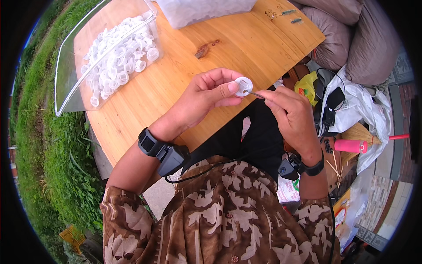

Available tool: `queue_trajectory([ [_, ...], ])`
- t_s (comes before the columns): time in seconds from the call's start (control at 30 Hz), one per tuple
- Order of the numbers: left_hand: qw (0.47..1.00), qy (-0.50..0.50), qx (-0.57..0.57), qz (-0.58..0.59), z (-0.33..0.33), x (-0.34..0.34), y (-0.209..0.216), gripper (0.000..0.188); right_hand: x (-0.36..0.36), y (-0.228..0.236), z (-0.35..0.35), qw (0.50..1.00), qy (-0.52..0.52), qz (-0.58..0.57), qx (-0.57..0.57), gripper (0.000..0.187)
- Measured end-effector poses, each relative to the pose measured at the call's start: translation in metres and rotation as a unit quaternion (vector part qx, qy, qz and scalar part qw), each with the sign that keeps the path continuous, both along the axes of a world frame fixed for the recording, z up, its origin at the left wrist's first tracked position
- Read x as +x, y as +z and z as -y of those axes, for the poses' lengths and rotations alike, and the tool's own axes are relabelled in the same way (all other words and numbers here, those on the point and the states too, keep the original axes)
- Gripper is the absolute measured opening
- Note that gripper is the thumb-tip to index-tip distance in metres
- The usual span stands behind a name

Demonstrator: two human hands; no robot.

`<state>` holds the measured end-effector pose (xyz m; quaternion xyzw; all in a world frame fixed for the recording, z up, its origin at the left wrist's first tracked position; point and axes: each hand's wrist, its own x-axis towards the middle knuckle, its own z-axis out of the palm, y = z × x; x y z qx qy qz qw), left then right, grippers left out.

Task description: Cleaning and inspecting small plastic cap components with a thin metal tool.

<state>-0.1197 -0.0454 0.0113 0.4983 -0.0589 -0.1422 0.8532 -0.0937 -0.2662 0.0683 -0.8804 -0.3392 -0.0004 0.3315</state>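
Between the thumb and fingers of my left hand [211, 90] is a small round white plastic part [243, 86], its flat face with slots turned toward me. My right hand [290, 108] pinches a thin dark metal tool [256, 94] whose tip meets the face of that part. Most of the tool is hidden inside my right fingers, so its kind does not show. Both hands are above the near right edge of the wooden table [176, 66]. To their left, a clear plastic bin [72, 70] lies with a heap of similar white parts [121, 55] in it.
A translucent tub [206, 9] stands at the table's far side. Small green pieces [292, 16] with thin wires lie at its far right corner. Stuffed sacks [373, 39], a white bag [378, 105], a broom [362, 134] and a pink cylinder [351, 146] crowd the right. Grass [57, 145] grows at left.
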Motion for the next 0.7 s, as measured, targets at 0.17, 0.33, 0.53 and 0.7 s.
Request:
queue_trajectory([
  [0.17,1.0,0.001,0.007,0.003,0.0,0.0,0.0,0.024,0.0,-0.003,0.0,1.0,-0.003,0.013,0.015,0.016],
  [0.33,1.0,-0.002,0.014,0.008,-0.001,0.0,-0.001,0.024,0.0,-0.003,-0.001,1.0,-0.008,0.002,0.011,0.016],
  [0.53,0.999,-0.019,0.023,0.015,-0.003,0.002,0.0,0.023,0.003,-0.006,0.001,0.999,-0.001,0.054,0.003,0.016],
  [0.7,0.996,-0.089,0.004,0.015,0.002,-0.002,0.0,0.023,0.012,0.008,0.0,0.986,-0.016,0.161,-0.031,0.018],
])
